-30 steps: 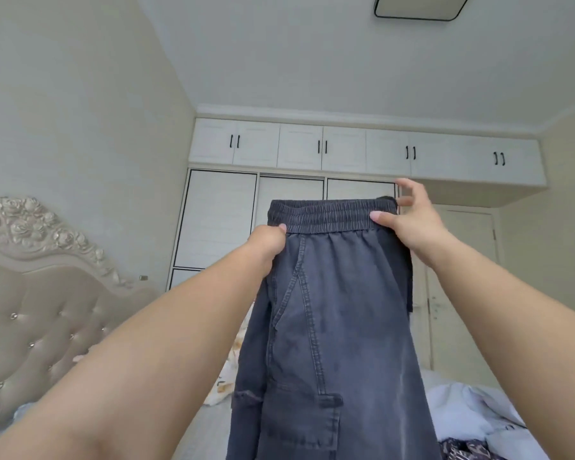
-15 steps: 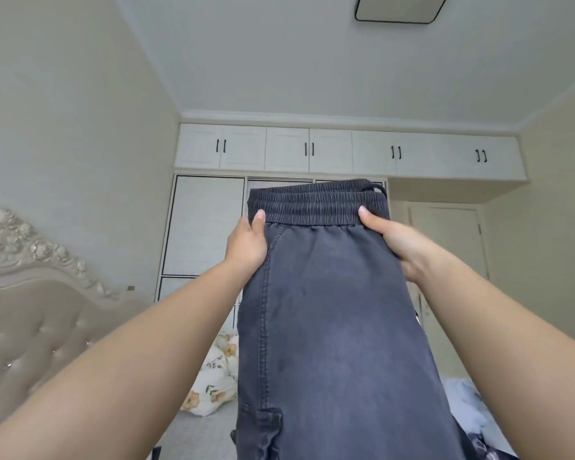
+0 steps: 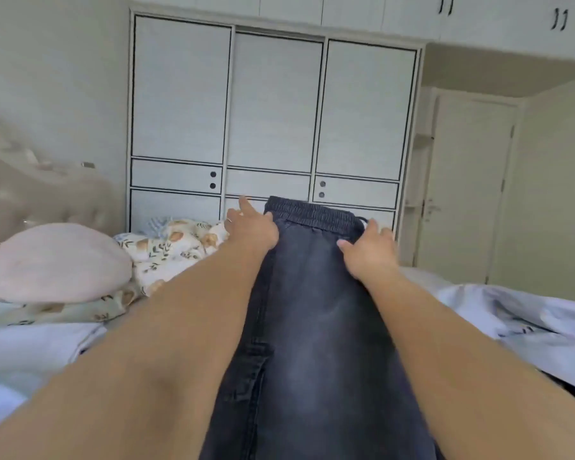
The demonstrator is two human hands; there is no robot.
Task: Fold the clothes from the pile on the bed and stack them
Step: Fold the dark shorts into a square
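Note:
Dark grey trousers with an elastic waistband stretch away from me over the bed, waistband at the far end. My left hand holds the waistband's left side, its index finger sticking out. At the waistband's right side, my right hand grips with the thumb on top of the fabric and the fingers behind it. The trouser legs run down between my forearms and out of the frame. A heap of pale blue clothes lies on the bed to the right.
A pink round pillow and a floral duvet lie at the left by the padded headboard. A white sheet covers the near left of the bed. A white wardrobe and a door stand behind.
Both hands have brought the trousers down from head height toward the bed. My view has tipped down from the ceiling to the bed.

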